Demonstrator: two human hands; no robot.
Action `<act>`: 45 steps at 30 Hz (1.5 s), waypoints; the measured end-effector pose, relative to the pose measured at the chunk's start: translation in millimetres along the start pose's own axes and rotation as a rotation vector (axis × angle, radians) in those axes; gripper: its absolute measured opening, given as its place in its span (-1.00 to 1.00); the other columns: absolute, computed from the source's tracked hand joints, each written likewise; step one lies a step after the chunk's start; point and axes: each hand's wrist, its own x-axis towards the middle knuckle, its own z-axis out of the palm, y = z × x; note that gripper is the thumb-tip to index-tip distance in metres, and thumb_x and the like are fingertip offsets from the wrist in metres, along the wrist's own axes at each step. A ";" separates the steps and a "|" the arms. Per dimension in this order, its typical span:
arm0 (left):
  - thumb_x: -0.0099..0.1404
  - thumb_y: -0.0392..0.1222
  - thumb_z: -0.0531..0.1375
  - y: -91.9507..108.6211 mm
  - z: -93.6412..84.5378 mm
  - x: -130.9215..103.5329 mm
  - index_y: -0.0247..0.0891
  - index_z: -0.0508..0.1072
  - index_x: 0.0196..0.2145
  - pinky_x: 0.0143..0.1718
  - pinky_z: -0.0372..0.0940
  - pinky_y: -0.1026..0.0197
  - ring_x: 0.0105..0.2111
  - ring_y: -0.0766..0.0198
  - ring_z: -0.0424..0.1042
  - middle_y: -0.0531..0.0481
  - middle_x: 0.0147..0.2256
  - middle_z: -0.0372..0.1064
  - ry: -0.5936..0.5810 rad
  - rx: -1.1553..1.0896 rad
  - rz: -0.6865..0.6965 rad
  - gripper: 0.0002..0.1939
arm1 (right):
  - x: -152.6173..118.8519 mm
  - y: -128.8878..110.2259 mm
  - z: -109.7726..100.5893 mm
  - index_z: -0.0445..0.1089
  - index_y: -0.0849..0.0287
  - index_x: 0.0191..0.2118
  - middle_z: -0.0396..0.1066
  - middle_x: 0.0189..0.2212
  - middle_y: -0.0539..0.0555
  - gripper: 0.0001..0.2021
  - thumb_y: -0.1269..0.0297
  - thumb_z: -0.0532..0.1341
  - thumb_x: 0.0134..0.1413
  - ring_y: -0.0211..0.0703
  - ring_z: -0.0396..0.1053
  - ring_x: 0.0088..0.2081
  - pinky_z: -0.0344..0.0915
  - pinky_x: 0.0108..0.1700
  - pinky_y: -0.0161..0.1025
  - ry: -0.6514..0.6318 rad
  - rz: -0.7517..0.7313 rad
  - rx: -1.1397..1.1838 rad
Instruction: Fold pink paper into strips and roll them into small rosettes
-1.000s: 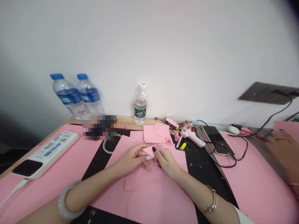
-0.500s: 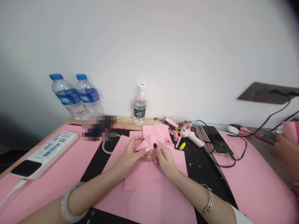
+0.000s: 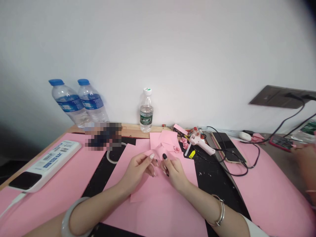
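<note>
Between my two hands is a folded piece of pink paper (image 3: 159,152), raised over the larger pink sheets (image 3: 158,210). My left hand (image 3: 141,166) pinches its left side with thumb and fingers. On the right side, my right hand (image 3: 174,171) grips it, the dark-nailed thumb lying on top. Some of the fingers are hidden under the paper. Just beyond the hands lie pink square papers (image 3: 170,136) and several small pink paper roses (image 3: 177,149). A pink glue gun (image 3: 201,144) rests to the right of the roses.
A small water bottle (image 3: 146,115) stands by the wall, with two larger bottles (image 3: 91,102) leaning at left. A white power bank (image 3: 46,166) lies on pink paper. Black cables (image 3: 243,172) run around a phone (image 3: 228,148). Another person's hand (image 3: 306,161) is at the far right.
My left hand has shifted slightly left and its grip on the paper has changed. The paper sits lower and flatter. The other person's pink paper has left view.
</note>
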 end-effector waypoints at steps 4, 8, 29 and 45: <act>0.35 0.00 0.07 1.6 3.0 -4.8 -0.26 0.33 -0.49 -0.52 0.20 0.26 -0.64 0.33 0.29 0.10 -0.67 0.29 -0.002 0.097 0.055 -0.66 | -1.3 -0.6 1.4 0.03 0.11 -0.64 -0.04 -0.71 -0.11 -0.45 -0.17 -0.04 0.22 -0.31 -0.08 -0.64 -0.13 -0.57 -0.27 -0.110 0.012 0.032; 0.38 -0.03 0.03 -1.6 5.3 -6.3 -0.22 0.25 -0.49 -0.53 0.14 0.28 -0.66 0.35 0.21 0.15 -0.70 0.22 -0.021 0.092 0.059 -0.68 | -3.5 1.1 2.6 0.03 0.10 -0.62 -0.04 -0.70 -0.10 -0.49 -0.13 -0.03 0.25 -0.30 -0.08 -0.64 -0.13 -0.57 -0.27 -0.174 0.029 0.052; 0.34 0.09 0.10 -0.7 6.7 -12.9 -0.20 0.22 -0.39 -0.56 0.09 0.37 -0.66 0.44 0.12 0.21 -0.64 0.15 -0.065 0.097 0.112 -0.68 | -3.2 -2.3 1.2 0.10 0.11 -0.67 0.00 -0.72 -0.07 -0.42 -0.20 -0.04 0.21 -0.28 -0.06 -0.64 -0.07 -0.56 -0.25 -0.087 0.008 0.134; 0.27 0.03 0.18 1.7 8.3 -6.7 -0.26 0.33 -0.51 -0.58 0.05 0.33 -0.67 0.43 0.09 0.18 -0.67 0.14 0.051 0.085 0.079 -0.67 | -3.3 -0.3 1.2 0.05 0.11 -0.68 -0.03 -0.73 -0.09 -0.43 -0.14 -0.04 0.25 -0.30 -0.08 -0.64 -0.10 -0.55 -0.26 -0.117 0.002 0.121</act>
